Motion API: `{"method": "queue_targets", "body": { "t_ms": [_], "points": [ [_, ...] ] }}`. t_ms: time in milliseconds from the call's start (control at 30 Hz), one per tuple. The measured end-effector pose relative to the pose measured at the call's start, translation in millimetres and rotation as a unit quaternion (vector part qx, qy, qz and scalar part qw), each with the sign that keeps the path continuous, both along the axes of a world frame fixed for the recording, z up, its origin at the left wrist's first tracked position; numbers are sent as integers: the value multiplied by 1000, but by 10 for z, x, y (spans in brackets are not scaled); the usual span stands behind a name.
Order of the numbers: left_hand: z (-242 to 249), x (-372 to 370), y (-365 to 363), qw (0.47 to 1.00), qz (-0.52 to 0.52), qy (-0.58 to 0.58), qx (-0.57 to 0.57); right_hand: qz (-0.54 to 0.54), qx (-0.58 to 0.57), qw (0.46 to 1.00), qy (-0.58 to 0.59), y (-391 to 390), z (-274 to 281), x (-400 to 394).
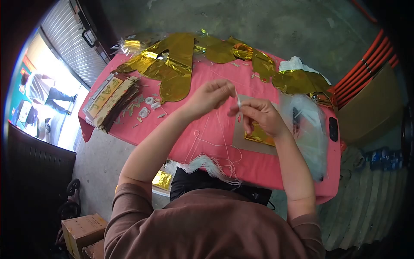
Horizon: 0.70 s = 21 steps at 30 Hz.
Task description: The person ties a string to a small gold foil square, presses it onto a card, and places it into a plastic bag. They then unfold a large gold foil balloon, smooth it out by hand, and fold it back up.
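Above the middle of the table, my left hand [212, 96] pinches a thin white string [237, 97]. Just right of it and slightly lower, my right hand [262, 115] pinches the same string, which runs between the fingertips. Below my right hand lies a grey-brown card [239, 141] with folded gold foil [258, 134] on it, partly hidden by the hand. A loose bundle of white string [206, 165] hangs over the near table edge, with strands looping across the pink cloth [181, 149].
Gold foil balloons [177, 64] lie along the far edge. A stack of printed packets [108, 100] stands at left, near small string coils [144, 112]. Clear plastic bags [306, 129] and a black object [333, 129] lie at right. A person [45, 91] is outside the doorway.
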<state>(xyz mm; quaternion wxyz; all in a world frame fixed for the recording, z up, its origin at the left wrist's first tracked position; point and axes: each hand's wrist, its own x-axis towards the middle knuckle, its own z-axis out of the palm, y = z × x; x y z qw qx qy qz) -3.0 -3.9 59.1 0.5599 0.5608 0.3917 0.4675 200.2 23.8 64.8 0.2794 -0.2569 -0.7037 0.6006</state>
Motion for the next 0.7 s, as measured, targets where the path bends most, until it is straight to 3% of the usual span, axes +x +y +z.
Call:
{"method": "queue_targets", "body": {
  "t_ms": [33, 67, 133, 167, 233, 367, 433, 467, 533, 567, 633, 667, 700],
  "points": [
    [-46, 63, -24, 1000, 2, 0, -1, 21, -41, 995, 87, -30, 11, -17],
    [-87, 162, -51, 999, 0, 41, -13, 22, -42, 995, 87, 31, -69, -39],
    [-84, 147, -24, 998, -25, 57, -20, -119, 181, 973, 79, 178, -190, -113],
    [-61, 132, 11, 998, -27, 58, -19, -121, 182, 973, 79, 195, -226, -47],
    [-39, 115, 24, 998, -46, -33, -36, -87, -44, 994, 41, 85, -89, 12],
    [-129, 119, 43, 998, -32, -42, -39, -23, -55, 994, 88, 230, -82, 85],
    [-151, 166, -7, 995, 21, 95, 11, 55, -169, 959, 219, 127, 36, 88],
    [-175, 195, -46, 995, 21, 95, 9, 54, -171, 959, 219, 115, 10, 51],
    [-183, 243, -113, 979, -64, 187, 56, -117, 17, 989, 84, 109, -68, -29],
    [-137, 194, -100, 978, -66, 188, 56, -118, 17, 989, 85, 101, -94, -14],
    [55, 71, -84, 997, -32, 61, -30, 8, 6, 999, -52, 81, -154, 50],
    [-11, 94, -75, 997, -33, 60, -31, 88, -54, 994, -31, 105, -210, 114],
    [-76, 141, -74, 997, -32, 71, 5, 88, -54, 994, -32, 96, -201, 94]
  ]
}}
